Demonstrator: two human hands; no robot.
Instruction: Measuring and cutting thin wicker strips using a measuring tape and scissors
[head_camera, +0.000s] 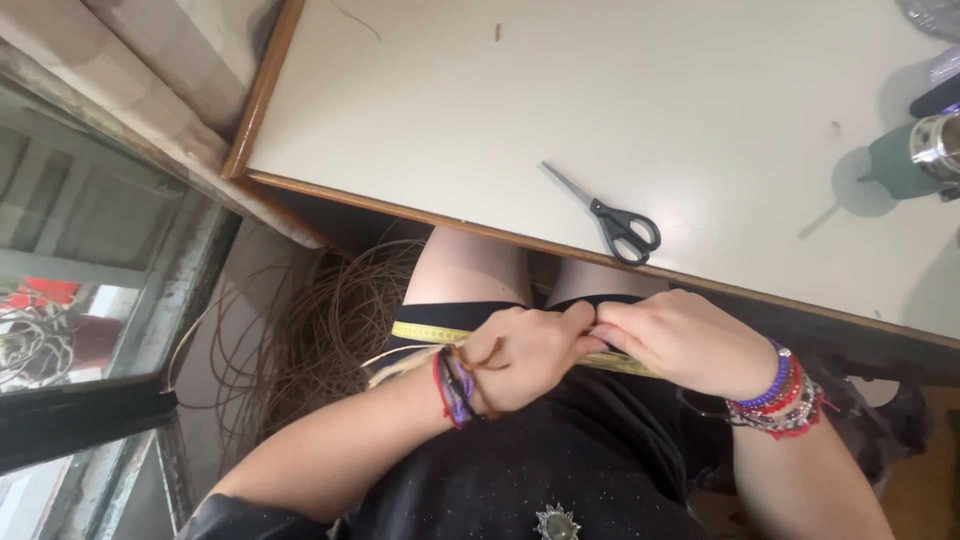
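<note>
Window pane (90, 260): far left, glass in a dark frame, reddish shapes behind it.

Coils of thin brown cord (330, 320): loose loops on the floor under the desk edge, just left of the person's knees.

Yellow measuring tape (425, 332): lies across the lap, running from the left thigh toward the right, passing under both hands.

Left hand (525, 355): closed, fingers curled and pinching at the tape and a brownish strand; exactly what sits in the pinch cannot be told. Red, purple and brown bracelets (455, 385) at the wrist.

Right hand (680, 340): closed likewise, fingertips meeting those of the left hand over the tape. Beaded bracelets in blue, red and silver (785, 395) at the wrist.

Desk (620, 90): pale top with a wooden rim, above the lap.

Scissors (615, 218): black handles, blades shut, lying on the desk near its front edge, well apart from the hands.

Green cup with metal top (910, 155): far right on the desk, partly cut off.
</note>
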